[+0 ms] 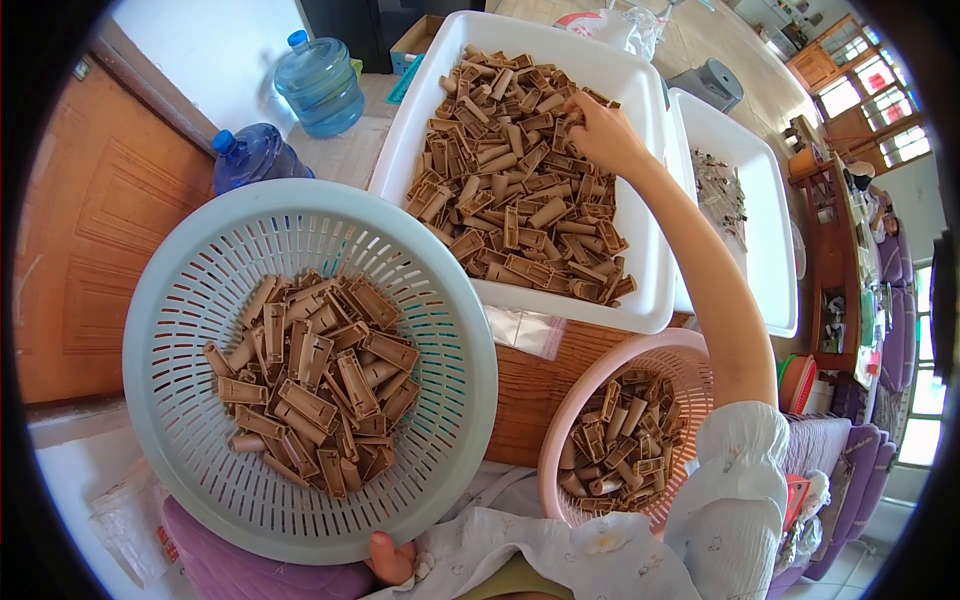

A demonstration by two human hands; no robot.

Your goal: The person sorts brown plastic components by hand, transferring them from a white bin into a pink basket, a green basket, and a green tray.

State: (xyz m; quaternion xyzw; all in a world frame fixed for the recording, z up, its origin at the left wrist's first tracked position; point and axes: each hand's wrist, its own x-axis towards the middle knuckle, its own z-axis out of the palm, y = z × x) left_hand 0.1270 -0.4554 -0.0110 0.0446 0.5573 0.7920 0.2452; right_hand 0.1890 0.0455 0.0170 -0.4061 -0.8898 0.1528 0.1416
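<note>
My right hand (600,132) reaches into the far right part of a large white tub (655,290). Its fingers are curled down among brown, trough-shaped plastic pieces (510,185); whether one is between the fingertips is hidden. At the lower edge, my left hand (392,560) has its thumb against the near rim of a round grey-green slotted basket (150,300), gripping it, the other fingers mostly out of sight. A heap of the same brown pieces (310,390) lies in that basket. Beside my right elbow, a pink basket (560,450) holds more of them.
Under the tub is a brown wooden table (520,390) with a clear plastic bag (525,330) on it. A second white tub (780,270) with small pale parts stands at the right. Two blue water jugs (320,85) (258,160) are at far left, near a wooden door (90,250).
</note>
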